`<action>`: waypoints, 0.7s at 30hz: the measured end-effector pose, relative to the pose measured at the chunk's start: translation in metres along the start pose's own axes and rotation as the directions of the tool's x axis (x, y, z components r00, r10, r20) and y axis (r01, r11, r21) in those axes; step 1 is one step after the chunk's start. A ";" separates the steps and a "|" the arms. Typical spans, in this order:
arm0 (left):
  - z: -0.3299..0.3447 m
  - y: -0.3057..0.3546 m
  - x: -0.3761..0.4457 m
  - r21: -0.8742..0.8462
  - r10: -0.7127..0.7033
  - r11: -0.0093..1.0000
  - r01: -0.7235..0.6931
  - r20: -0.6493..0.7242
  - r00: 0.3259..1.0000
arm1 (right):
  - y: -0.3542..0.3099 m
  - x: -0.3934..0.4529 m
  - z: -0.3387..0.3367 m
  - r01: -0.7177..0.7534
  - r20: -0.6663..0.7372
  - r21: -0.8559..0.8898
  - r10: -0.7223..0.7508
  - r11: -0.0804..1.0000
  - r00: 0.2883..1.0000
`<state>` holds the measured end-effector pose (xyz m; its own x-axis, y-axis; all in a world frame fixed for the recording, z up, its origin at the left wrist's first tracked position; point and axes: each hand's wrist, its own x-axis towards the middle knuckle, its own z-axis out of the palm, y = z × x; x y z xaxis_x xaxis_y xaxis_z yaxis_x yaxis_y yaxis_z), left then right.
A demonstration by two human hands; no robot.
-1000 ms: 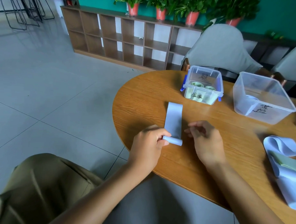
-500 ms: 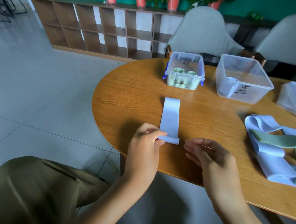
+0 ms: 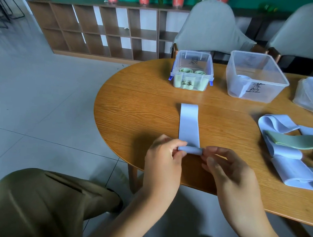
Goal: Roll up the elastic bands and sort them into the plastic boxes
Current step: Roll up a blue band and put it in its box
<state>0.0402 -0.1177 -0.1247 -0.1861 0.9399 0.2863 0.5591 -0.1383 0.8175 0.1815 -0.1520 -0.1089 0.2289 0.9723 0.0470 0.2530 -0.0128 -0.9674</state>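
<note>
Now that the right hand has come in to pinch the roll's free end opposite the left hand, the blue band, mid-frame on the bench, can probably roll evenly toward the boxes.

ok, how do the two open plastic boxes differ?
The left box is smaller, has blue clips, and holds green rolled bands. The right box is larger, shows no clips, and holds a pale blue band. Both are clear, lidless, hand-labelled, and stand on the wooden table.
</note>
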 end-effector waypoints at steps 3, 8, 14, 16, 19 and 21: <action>-0.001 0.007 -0.008 -0.131 -0.104 0.986 0.100 -0.023 0.994 | -0.001 -0.004 -0.001 0.039 0.004 -0.056 -0.039 0.998 0.999; -0.007 0.019 -0.025 -0.278 -0.225 0.935 0.219 0.012 0.974 | -0.002 -0.012 0.004 0.194 0.028 -0.290 -0.194 0.937 0.981; -0.014 0.020 -0.031 -0.253 -0.256 0.931 0.263 0.061 0.965 | 0.002 -0.009 0.002 0.313 0.076 -0.482 -0.317 0.819 0.945; -0.018 0.019 -0.030 -0.204 -0.230 0.950 0.236 0.057 0.972 | 0.005 -0.007 0.001 0.345 0.109 -0.537 -0.343 0.770 0.933; -0.020 0.018 -0.028 -0.095 -0.151 0.983 0.156 0.058 0.987 | 0.010 -0.004 0.002 0.406 0.165 -0.587 -0.387 0.701 0.907; -0.021 0.017 -0.027 0.012 -0.064 0.998 0.063 0.063 0.996 | 0.012 -0.003 0.002 0.445 0.200 -0.615 -0.418 0.651 0.886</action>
<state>0.0374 -0.1519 -0.1084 -0.1699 0.9646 0.2015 0.5564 -0.0749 0.8276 0.1816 -0.1545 -0.1212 -0.0904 0.9138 0.3959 0.8450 0.2808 -0.4552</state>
